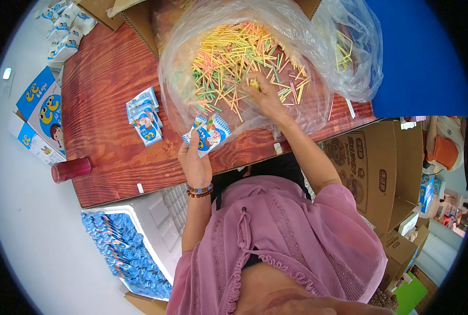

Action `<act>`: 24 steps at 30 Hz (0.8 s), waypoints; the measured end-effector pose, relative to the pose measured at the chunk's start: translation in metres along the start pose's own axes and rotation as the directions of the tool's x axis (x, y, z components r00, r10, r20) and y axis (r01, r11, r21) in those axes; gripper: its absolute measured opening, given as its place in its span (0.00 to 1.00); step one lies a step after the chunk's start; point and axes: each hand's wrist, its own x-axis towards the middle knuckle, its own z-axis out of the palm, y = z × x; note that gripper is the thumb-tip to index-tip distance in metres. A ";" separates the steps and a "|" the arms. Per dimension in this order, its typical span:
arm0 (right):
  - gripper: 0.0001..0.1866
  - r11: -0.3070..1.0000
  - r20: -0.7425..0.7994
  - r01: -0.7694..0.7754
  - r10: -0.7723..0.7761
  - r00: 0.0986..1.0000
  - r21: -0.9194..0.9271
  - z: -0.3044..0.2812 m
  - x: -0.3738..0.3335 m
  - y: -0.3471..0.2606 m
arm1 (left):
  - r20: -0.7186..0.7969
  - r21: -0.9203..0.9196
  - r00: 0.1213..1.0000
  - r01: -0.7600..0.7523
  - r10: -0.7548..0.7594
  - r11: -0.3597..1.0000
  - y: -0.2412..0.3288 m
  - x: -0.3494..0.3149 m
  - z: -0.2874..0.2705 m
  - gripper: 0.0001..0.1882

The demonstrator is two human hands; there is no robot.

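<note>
My left hand (194, 160) is closed on small blue-and-white packets (211, 135), which fan out above the table's near edge; I cannot tell whether they are filled. Inside the large clear plastic bag (173, 79), my right hand (263, 95) has its fingers closed round a small bunch of yellow sticks (253, 83), seen nearly end-on. A heap of thin sticks (234, 50) in yellow, pink and green spreads across the opened bag. Left of my left hand, several more blue-and-white packets (147, 123) lie in an overlapping pile on the table.
The red-brown wooden table (108, 79) carries a cardboard box at the back. A dark red cylinder (71, 169) is at its left edge. Below left, a white foam box (150, 236) holds many blue packets. Cardboard boxes (368, 173) stand right; printed cartons (42, 113) are at the left.
</note>
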 end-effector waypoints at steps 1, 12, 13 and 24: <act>0.10 1.000 -0.001 -0.001 0.001 1.000 -0.001 0.001 0.000 -0.005 | 0.000 0.000 1.000 0.002 -0.002 1.000 -0.001 0.000 0.000 0.10; 0.05 0.782 0.119 0.281 -0.259 0.958 -0.557 0.001 -0.009 -0.028 | 0.000 -0.031 1.000 -0.007 0.007 0.999 -0.001 0.002 0.000 0.09; 0.05 0.780 0.117 0.281 -0.261 0.958 -0.560 0.000 -0.009 -0.027 | 0.005 -0.033 1.000 -0.006 0.006 0.999 -0.001 0.003 0.003 0.09; 0.08 0.623 -0.197 0.206 -0.085 0.977 0.755 0.036 -0.020 -0.098 | 0.003 -0.110 0.994 0.112 -0.112 0.988 -0.015 0.011 0.036 0.08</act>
